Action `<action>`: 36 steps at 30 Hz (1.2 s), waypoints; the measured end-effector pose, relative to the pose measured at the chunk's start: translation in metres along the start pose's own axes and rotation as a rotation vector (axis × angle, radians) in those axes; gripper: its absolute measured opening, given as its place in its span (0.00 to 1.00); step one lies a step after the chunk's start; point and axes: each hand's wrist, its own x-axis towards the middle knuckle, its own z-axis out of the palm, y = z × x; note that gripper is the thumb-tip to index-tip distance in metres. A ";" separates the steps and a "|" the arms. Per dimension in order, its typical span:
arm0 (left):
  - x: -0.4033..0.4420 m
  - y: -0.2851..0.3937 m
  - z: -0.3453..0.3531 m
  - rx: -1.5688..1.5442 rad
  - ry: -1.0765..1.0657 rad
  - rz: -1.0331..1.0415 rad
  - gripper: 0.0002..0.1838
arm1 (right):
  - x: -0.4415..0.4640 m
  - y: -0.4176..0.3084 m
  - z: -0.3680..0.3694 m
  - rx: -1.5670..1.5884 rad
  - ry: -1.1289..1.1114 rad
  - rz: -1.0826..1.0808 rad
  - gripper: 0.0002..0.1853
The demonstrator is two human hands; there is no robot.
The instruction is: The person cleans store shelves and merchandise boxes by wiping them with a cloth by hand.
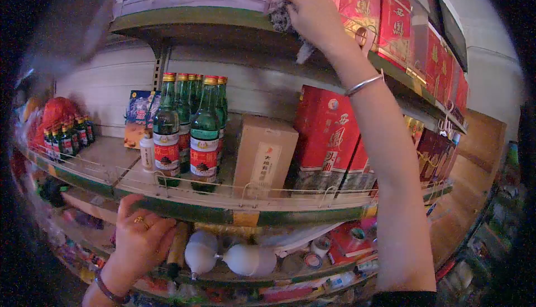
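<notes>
My right hand [312, 14] is raised to the top shelf [223, 21] and closed around a crumpled grey cloth [283, 8]. The cloth touches the shelf's front edge beside red gift boxes [360, 5], and one corner dangles below. A silver bangle circles my right wrist. Lower left, my left hand [139, 240] has its fingers bent against the front edge of the middle shelf [190, 209]; their tips are partly hidden. On that shelf stand several green glass bottles [204, 150] with red caps and red-and-white labels, and a small white bottle [146, 153].
A brown carton [265, 153] and a large red box [324, 131] stand right of the bottles. Small bottles [67, 139] sit at the far left. A low wire rail [290, 194] runs along the middle shelf's front. Underneath lie white bulbs [248, 259] and rolls of tape [314, 259].
</notes>
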 end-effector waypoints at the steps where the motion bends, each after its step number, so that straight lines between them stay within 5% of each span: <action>1: 0.000 0.002 -0.001 0.010 0.001 0.011 0.06 | -0.004 0.002 -0.003 -0.021 0.005 -0.022 0.13; 8: -0.023 -0.010 -0.009 0.060 0.017 -0.048 0.07 | -0.037 0.033 -0.021 -0.090 -0.273 0.203 0.16; 11: -0.002 -0.005 -0.006 -0.006 0.026 -0.027 0.06 | -0.017 -0.002 -0.009 -0.107 -0.068 0.078 0.16; 16: -0.001 0.000 -0.003 -0.026 0.020 0.024 0.06 | -0.035 0.015 -0.028 -0.218 -0.190 0.045 0.17; 36: 0.007 0.003 0.000 -0.030 -0.003 -0.022 0.05 | -0.038 0.018 -0.023 -0.284 -0.053 -0.197 0.18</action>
